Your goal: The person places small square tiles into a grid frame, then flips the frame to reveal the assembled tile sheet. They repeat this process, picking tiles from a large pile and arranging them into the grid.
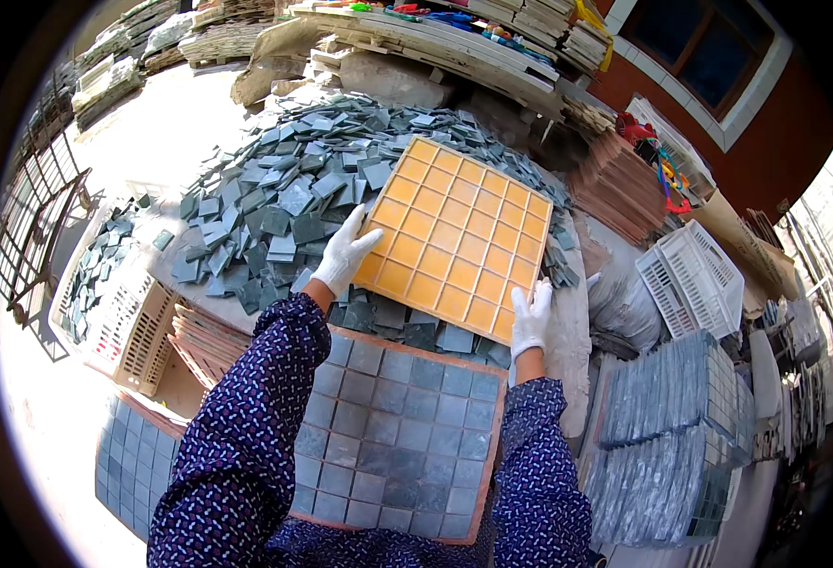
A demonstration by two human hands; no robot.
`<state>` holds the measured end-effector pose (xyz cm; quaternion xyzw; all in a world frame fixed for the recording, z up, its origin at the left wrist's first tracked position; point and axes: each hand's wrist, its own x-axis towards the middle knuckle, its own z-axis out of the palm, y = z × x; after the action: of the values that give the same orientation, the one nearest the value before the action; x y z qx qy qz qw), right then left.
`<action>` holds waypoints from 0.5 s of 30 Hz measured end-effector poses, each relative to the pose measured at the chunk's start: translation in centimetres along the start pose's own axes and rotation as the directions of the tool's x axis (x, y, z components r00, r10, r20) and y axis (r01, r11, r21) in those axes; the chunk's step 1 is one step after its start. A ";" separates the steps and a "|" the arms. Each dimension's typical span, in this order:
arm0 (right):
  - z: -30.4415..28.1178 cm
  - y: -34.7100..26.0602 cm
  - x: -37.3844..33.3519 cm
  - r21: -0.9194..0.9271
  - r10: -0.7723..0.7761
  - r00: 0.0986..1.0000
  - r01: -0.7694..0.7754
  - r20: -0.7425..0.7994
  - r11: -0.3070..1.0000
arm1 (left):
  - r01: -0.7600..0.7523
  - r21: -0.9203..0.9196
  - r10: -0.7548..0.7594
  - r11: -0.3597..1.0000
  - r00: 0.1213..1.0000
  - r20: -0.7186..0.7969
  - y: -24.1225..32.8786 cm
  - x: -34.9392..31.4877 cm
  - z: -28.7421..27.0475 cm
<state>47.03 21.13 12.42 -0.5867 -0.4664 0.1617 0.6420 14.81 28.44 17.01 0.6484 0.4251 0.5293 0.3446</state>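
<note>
- Grip on both sides is clamped: the left hand [345,254], white-gloved, has the left edge of the yellow gridded tray [462,237], and the right hand [531,317], gloved too, has it near its lower right corner.
- That tray sits tilted over the near part of a broad pile of grey-green tiles [279,222]; from here I can't tell whether its underside touches them.
- Closer to the wearer, below the tray, lies a reddish-framed panel [397,426] filled with square grey tiles in rows.
- Off left, a pale slatted crate [156,327] holds more loose tiles.
- Over right, wrapped stacks [653,483] stand below a white crate [691,279].
</note>
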 end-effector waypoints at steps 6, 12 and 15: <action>0.6 -7.2 -1.3 -0.418 -0.134 0.855 0.374 0.500 0.828 | -0.509 0.573 0.194 0.642 0.831 0.522 2.2 -9.8 2.1; -4.7 -5.2 -14.8 -0.367 -0.149 0.570 0.685 0.808 0.629 | -0.594 0.629 0.059 0.501 0.749 0.660 0.3 -15.9 1.2; -5.2 -5.9 -17.0 -0.280 -0.102 0.433 0.726 0.895 0.628 | -0.587 0.638 0.062 0.498 0.758 0.649 0.5 -15.2 1.2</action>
<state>40.38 3.67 11.48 -0.4738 -0.8688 0.0664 0.1276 14.92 14.26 11.25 0.9238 0.3635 0.1202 -0.0002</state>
